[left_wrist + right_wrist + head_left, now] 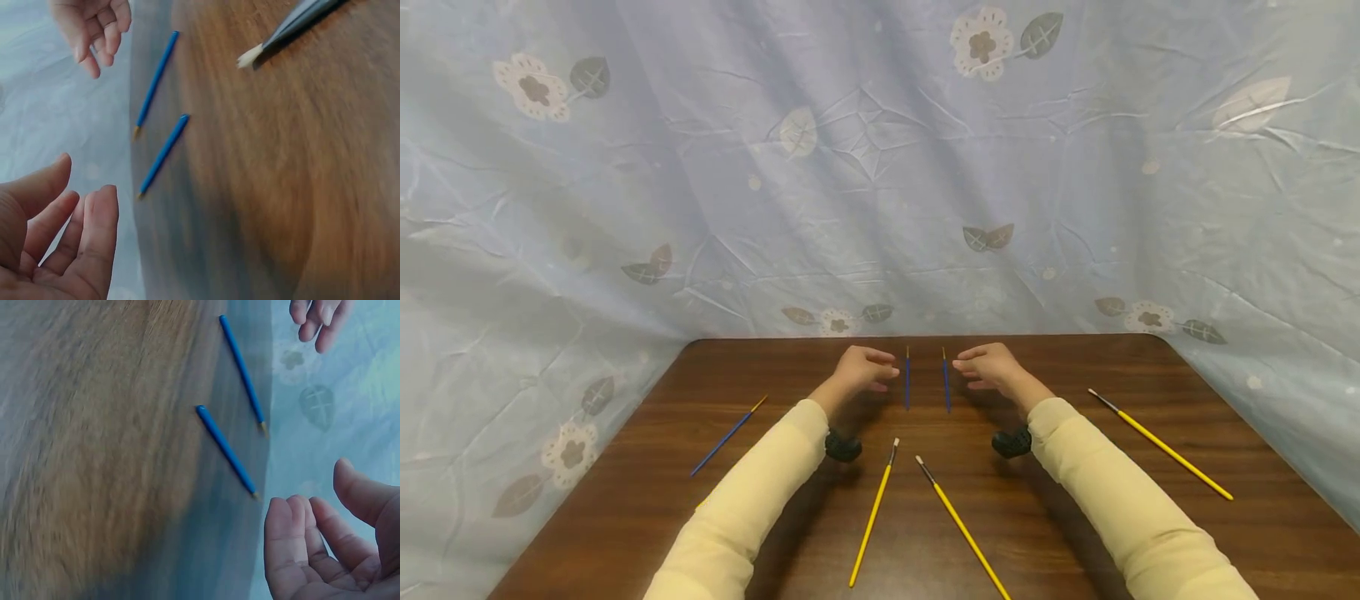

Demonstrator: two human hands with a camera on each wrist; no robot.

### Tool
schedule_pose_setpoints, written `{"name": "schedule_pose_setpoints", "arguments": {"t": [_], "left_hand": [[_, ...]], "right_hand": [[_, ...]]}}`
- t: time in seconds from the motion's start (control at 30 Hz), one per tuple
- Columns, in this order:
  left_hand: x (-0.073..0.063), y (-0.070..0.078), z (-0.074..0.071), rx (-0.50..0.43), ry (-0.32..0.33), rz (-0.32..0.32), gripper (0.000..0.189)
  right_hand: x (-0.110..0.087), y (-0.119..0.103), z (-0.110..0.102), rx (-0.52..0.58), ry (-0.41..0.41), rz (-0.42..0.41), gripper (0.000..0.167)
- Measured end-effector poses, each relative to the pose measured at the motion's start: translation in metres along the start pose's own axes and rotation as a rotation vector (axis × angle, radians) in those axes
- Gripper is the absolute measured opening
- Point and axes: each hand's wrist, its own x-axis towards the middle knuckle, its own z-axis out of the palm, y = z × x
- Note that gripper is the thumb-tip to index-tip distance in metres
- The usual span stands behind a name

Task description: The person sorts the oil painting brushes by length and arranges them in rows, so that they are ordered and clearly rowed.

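Near the far edge of the table, we find the left blue brush just beside our left hand and the right blue brush just beside our right hand, touching neither. Both hands are empty, fingers loosely bent, thumbs held well away from them. We judge these brushes light and stiff, their thin round handles probably slick and apt to roll; a pinch at mid-handle should suit, clear of the delicate tips, which point away from us. The handles look smooth and glossy, the tips golden. Nearer us, a longer yellow brush ends in pale bristles. Dark, streaky wood grain meets wrinkled, softly shiny cloth printed with leaves and flowers.
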Motion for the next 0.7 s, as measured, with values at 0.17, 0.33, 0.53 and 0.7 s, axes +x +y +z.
{"name": "schedule_pose_setpoints", "arguments": {"t": [0.17, 0.33, 0.53, 0.7], "left_hand": [[-0.016, 0.008, -0.020, -0.010, -0.046, 0.001, 0.037], [-0.033, 0.012, -0.038, 0.015, -0.065, -0.019, 0.037], [-0.052, 0.007, -0.060, 0.015, -0.095, -0.008, 0.040], [-0.070, 0.000, -0.085, 0.006, -0.103, 0.004, 0.039]], "right_hand": [[-0.013, -0.007, -0.010, -0.020, -0.048, -0.020, 0.047], [-0.026, -0.011, -0.023, -0.056, -0.066, -0.041, 0.046], [-0.042, -0.009, -0.035, -0.082, -0.073, -0.072, 0.046], [-0.056, -0.004, -0.046, -0.102, -0.069, -0.126, 0.046]]}}
